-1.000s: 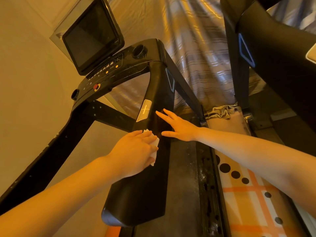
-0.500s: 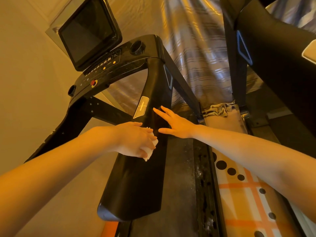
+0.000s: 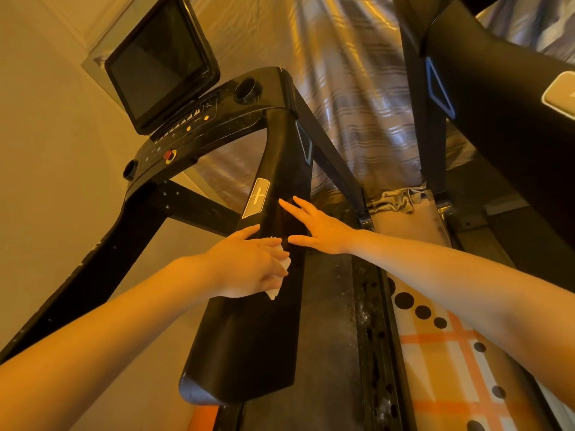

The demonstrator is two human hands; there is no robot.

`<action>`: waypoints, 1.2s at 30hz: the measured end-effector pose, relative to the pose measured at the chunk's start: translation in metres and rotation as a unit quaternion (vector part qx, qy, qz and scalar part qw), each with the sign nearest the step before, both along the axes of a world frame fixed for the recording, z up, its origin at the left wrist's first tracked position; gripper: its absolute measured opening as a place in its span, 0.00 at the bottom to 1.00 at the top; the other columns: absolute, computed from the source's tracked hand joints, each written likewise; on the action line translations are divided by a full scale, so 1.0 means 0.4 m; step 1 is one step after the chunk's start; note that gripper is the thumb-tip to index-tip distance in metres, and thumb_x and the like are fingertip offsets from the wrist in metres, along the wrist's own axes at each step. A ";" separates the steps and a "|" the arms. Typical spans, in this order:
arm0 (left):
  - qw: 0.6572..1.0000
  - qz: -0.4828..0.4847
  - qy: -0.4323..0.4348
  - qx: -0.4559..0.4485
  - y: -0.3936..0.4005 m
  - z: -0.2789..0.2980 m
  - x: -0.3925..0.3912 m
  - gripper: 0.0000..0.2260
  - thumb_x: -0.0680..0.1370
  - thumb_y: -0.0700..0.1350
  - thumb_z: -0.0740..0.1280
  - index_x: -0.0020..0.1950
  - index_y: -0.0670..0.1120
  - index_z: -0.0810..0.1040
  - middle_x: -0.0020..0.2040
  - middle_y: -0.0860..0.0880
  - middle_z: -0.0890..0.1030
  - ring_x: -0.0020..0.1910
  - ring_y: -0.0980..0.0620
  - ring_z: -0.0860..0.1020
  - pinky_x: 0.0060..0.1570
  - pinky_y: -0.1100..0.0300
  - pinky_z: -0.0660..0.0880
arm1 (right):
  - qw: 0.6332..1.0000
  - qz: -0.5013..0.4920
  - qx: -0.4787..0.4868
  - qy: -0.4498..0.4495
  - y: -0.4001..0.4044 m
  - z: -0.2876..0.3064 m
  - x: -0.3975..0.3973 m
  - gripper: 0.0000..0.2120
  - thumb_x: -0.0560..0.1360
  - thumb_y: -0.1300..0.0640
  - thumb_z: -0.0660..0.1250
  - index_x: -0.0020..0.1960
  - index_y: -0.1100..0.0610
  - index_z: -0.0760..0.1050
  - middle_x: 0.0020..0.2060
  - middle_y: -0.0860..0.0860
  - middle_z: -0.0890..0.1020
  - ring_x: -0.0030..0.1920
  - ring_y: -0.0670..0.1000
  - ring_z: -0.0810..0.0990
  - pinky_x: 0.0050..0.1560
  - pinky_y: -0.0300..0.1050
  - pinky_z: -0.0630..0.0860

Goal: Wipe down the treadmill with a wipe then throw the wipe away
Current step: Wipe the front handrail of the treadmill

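Observation:
A black treadmill fills the view, with its broad right handrail (image 3: 249,346) running toward me from the console (image 3: 199,122). My left hand (image 3: 249,269) presses a crumpled white wipe (image 3: 281,265) onto the top of that handrail, fingers curled over it. Only the wipe's right edge shows past my fingers. My right hand (image 3: 320,228) lies flat on the same rail just beyond the wipe, fingers straight and spread, close to a gold plus-sign button (image 3: 256,197).
A dark screen (image 3: 158,63) stands above the console, with cup holes and a red stop button (image 3: 169,154). The dusty belt deck (image 3: 326,337) runs below the rail. A second black machine (image 3: 497,98) stands at right, a patterned mat (image 3: 451,368) on the floor, curtains behind.
My left hand slid the wipe up the handrail toward the console, then back down and slightly right. My right hand stayed flat on the rail.

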State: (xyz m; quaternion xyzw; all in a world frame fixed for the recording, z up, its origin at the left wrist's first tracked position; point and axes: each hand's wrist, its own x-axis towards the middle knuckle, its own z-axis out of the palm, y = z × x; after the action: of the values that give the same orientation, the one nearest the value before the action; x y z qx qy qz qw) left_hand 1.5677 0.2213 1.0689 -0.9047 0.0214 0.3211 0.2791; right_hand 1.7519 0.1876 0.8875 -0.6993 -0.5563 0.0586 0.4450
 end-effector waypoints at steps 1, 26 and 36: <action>1.000 -0.006 -0.008 0.004 0.000 -0.008 -0.001 0.17 0.85 0.55 0.53 0.73 0.59 0.71 0.80 0.57 0.58 0.80 0.54 0.45 0.76 0.48 0.36 | 1.000 0.000 0.001 0.001 0.001 0.000 0.000 0.36 0.80 0.38 0.61 0.79 0.37 0.42 0.81 0.49 0.45 0.78 0.60 0.56 0.72 0.60 0.66; 0.990 0.003 0.085 0.116 -0.041 -0.067 0.020 0.22 0.85 0.52 0.56 0.79 0.58 0.57 0.82 0.53 0.49 0.80 0.46 0.39 0.75 0.39 0.35 | 1.000 -0.004 -0.007 -0.006 0.002 -0.001 0.001 0.36 0.80 0.38 0.61 0.80 0.38 0.42 0.81 0.50 0.46 0.78 0.61 0.56 0.71 0.60 0.65; 0.990 -0.007 0.096 0.101 -0.041 -0.054 0.004 0.21 0.85 0.52 0.55 0.78 0.59 0.60 0.82 0.54 0.51 0.80 0.47 0.40 0.74 0.40 0.35 | 1.000 0.001 -0.004 -0.007 0.002 -0.001 0.003 0.37 0.80 0.38 0.61 0.79 0.37 0.42 0.81 0.50 0.46 0.77 0.61 0.59 0.69 0.58 0.70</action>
State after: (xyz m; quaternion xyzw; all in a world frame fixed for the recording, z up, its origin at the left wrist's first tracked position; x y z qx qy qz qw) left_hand 1.5691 0.2048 1.0473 -0.8369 0.0218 0.4052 0.3674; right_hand 1.7531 0.1883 0.8873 -0.7013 -0.5594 0.0565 0.4383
